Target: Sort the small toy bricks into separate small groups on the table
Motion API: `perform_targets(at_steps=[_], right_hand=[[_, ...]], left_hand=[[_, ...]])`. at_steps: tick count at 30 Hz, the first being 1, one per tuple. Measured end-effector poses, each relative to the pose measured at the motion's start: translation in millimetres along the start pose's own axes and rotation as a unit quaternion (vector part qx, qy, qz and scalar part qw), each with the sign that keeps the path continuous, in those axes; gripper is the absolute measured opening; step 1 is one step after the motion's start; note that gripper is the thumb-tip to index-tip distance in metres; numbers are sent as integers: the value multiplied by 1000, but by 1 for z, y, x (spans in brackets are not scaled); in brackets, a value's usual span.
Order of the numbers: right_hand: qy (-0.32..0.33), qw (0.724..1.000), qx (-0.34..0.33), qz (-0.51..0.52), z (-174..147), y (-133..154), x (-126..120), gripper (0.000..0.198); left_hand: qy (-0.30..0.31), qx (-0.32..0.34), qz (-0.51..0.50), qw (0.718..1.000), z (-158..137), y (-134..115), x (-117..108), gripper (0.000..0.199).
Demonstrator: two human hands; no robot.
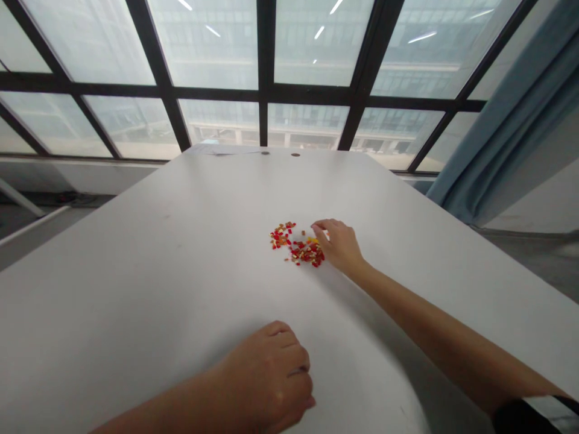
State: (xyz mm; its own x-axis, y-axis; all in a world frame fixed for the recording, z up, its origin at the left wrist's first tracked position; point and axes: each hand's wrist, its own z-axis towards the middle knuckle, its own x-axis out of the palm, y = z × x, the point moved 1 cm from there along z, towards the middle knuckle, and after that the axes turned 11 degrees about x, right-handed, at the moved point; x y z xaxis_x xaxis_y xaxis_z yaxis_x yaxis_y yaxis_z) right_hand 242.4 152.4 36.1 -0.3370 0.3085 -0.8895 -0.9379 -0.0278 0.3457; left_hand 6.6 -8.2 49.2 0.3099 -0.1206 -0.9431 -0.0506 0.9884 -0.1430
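Small red, orange, yellow and pale pieces, like tiny building bricks, lie in a loose pile (306,253) on the white table (181,265). A smaller scatter of the same pieces (279,236) adjoins it on the left. At the pile's right edge is my right hand (340,246), its thumb and forefinger brought together in a pinch. Anything between those fingertips is too small to make out. Nearer to me, my left hand (274,377) rests closed on the tabletop, its fingers curled under. Whatever it holds, if anything, is hidden.
Two dark round spots (295,155) mark the table's far end, with what looks like a thin clear sheet (221,149) at the far left corner. Beyond stand black-framed windows (266,93). A blue curtain (506,126) hangs at the right.
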Motion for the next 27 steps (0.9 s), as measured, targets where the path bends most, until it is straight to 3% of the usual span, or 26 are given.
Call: perform_targets(at_steps=[4,7,9,13,18,20,24,27], right_hand=[[-1,998,63,3,0,-48,-4,62],[44,994,99,-8,-5,-60,10,72],[71,993,98,-16,-7,-51,24,76],[101,994,47,-18,-2,-6,47,84],[103,994,-17,-13,8,41,57,100],[101,994,-49,-7,10,50,58,92],[92,990,-107,15,10,55,59,53],[77,989,-123,24,10,55,59,36]], left_hand=[[5,1,-5,1000,0,0,-1,18],[7,2,-5,1000,0,-1,-3,19],[12,2,-2,1000,0,-2,-3,19],[25,3,4,1000,0,-2,-1,19],[27,4,4,1000,-1,-1,-2,17],[29,6,2,1000,-1,-1,-2,16],[36,1,-3,999,-1,-1,-3,17],[38,-1,-4,999,-1,-1,-2,19]])
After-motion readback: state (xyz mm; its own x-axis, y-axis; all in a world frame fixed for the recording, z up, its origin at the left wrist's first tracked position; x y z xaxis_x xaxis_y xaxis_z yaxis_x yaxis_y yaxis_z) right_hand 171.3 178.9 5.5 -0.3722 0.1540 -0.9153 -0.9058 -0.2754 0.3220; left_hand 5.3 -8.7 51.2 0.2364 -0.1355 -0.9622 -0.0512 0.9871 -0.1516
